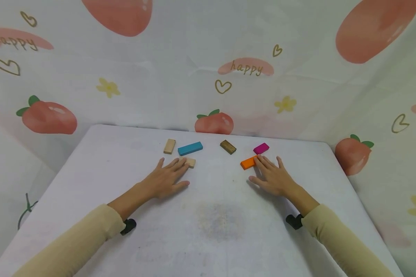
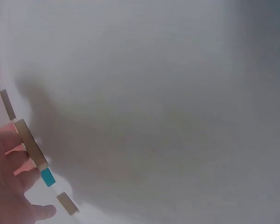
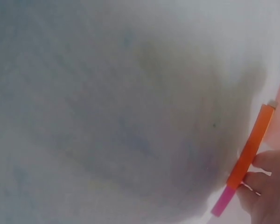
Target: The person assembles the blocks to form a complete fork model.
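Observation:
In the head view my left hand (image 1: 164, 181) lies palm down with fingers spread, its fingertips over part of a plain wooden block (image 1: 191, 163). The left wrist view shows fingers (image 2: 17, 160) touching that block's side. My right hand (image 1: 274, 177) reaches forward with fingers extended, touching the right end of an orange block (image 1: 248, 162). In the right wrist view, fingertips meet the orange block (image 3: 252, 144). Just behind it lies a magenta block (image 1: 261, 148). A blue block (image 1: 190, 148) and another plain wooden block (image 1: 170, 146) are beyond my left hand.
A dark brown block (image 1: 228, 147) lies between the two groups, toward the back of the white table (image 1: 222, 254). Behind and beside the table hangs a white cloth (image 1: 173, 96) printed with peaches. A green cord (image 1: 28, 207) shows at the left edge.

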